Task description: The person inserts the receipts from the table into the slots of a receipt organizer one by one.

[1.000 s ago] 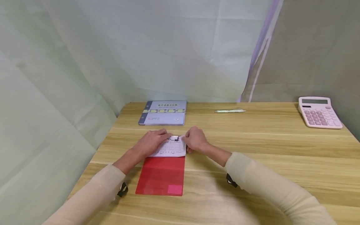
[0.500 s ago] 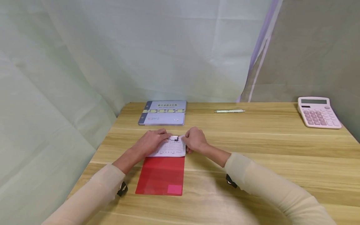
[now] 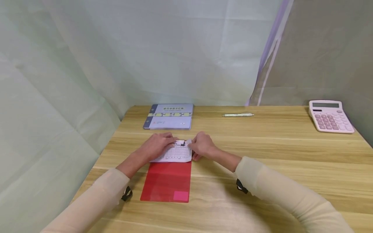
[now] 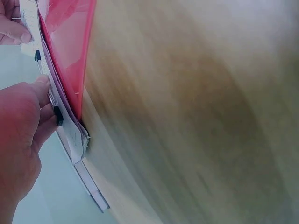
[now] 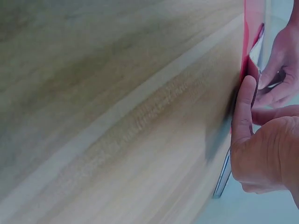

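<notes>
A red see-through clipboard (image 3: 166, 181) lies on the table with printed grid sheets (image 3: 177, 154) over its upper half. The metal clip (image 3: 180, 142) is at the top edge of the sheets, and its black end pieces show in the left wrist view. My left hand (image 3: 157, 145) grips that clip, thumb on the near side and fingers curled behind. With thumb and fingers my right hand (image 3: 202, 144) pinches the upper right corner of the sheets. One finger (image 5: 244, 105) of it extends along the board's side in the right wrist view.
Behind the clipboard lies a blue-grey account book (image 3: 169, 117). A white pen (image 3: 238, 115) rests near the table's back edge, and a pink calculator (image 3: 331, 117) sits at the far right. Pale curtains (image 3: 175, 58) hang behind the wooden table (image 3: 279, 142).
The lower edge of the sheets has shifted slightly left over the red board. Both hands keep their holds almost in place.
</notes>
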Demonstrator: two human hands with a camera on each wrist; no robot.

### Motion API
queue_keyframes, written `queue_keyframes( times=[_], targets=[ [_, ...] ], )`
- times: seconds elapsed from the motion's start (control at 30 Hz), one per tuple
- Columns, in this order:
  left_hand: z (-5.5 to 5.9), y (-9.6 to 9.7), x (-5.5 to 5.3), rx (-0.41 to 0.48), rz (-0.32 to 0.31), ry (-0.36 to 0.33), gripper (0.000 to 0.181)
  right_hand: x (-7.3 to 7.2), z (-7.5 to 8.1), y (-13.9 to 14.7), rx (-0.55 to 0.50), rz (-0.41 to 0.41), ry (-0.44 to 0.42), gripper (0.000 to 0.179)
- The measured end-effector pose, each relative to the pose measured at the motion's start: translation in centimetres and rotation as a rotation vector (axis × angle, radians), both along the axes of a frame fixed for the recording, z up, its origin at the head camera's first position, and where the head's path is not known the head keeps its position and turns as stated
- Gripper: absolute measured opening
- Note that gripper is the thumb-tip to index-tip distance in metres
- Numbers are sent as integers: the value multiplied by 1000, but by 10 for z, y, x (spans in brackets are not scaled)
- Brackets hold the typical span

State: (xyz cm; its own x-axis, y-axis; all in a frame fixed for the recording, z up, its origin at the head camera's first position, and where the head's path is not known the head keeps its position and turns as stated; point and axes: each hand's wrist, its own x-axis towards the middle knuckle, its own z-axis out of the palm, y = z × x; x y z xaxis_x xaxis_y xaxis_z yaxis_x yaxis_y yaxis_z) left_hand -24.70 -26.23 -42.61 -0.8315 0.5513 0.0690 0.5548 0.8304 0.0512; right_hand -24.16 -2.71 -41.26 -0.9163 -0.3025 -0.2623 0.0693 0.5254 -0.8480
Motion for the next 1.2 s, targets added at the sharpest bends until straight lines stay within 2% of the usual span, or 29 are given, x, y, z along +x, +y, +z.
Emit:
queue_keyframes(
  times=[0.33, 0.5, 0.7, 0.93, 1.2],
  targets=[
    [-1, -1, 2, -30, -23, 29, 37, 4, -4, -2, -76, -51, -22, 35],
    [-2, -2, 1, -36, -35, 46, 36, 4, -5, -4, -75, -65, -23, 40],
    [-3, -2, 0, -35, -39, 56, 37, 4, -6, -5, -74, -69, -13, 37],
    [-4, -1, 0, -33, -36, 59, 35, 3, -8, -5, -106, -88, -50, 31],
    [-3, 0, 1, -24, -26, 47, 35, 4, -6, -5, -85, -81, -38, 28]
  ],
)
